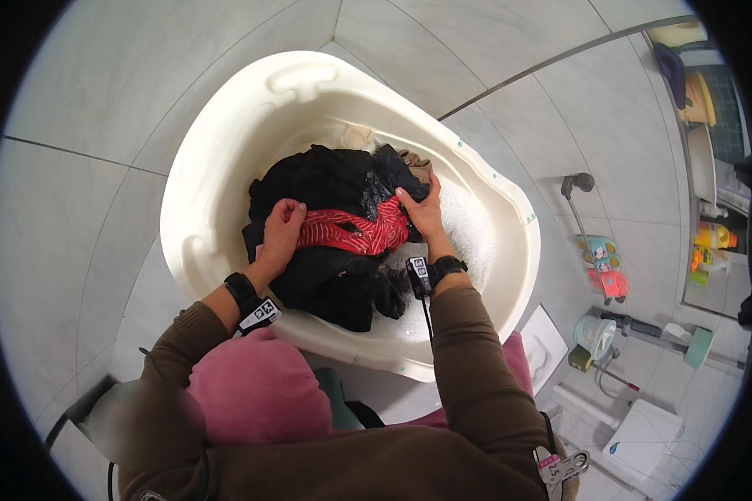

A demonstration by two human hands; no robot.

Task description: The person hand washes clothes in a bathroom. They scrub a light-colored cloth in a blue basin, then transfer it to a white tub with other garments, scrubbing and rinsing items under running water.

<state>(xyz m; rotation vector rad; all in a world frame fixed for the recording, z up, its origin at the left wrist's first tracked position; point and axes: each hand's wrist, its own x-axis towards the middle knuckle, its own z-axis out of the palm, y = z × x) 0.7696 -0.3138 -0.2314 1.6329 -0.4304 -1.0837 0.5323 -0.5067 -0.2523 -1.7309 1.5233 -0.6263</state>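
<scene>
A cream-white baby bathtub (pixel 184 179) holds a heap of wet black clothing (pixel 309 179) in sudsy water. A red cloth with white stripes (pixel 355 230) is stretched across the top of the heap, and its kind of garment does not show. My left hand (pixel 282 230) is closed, pinching the striped cloth's left end between thumb and fingers. At its right end my right hand (pixel 426 213) grips the cloth, thumb on top and the other fingers partly hidden. A brownish cloth (pixel 416 165) lies just beyond my right fingertips.
White suds (pixel 468 217) float at the tub's right side. Tiled walls (pixel 83 100) rise behind and to the left. A shower head (pixel 576 184) hangs on the right, near a shelf with bottles (pixel 714 236). My pink-clad knee (pixel 259 388) is against the tub's near side.
</scene>
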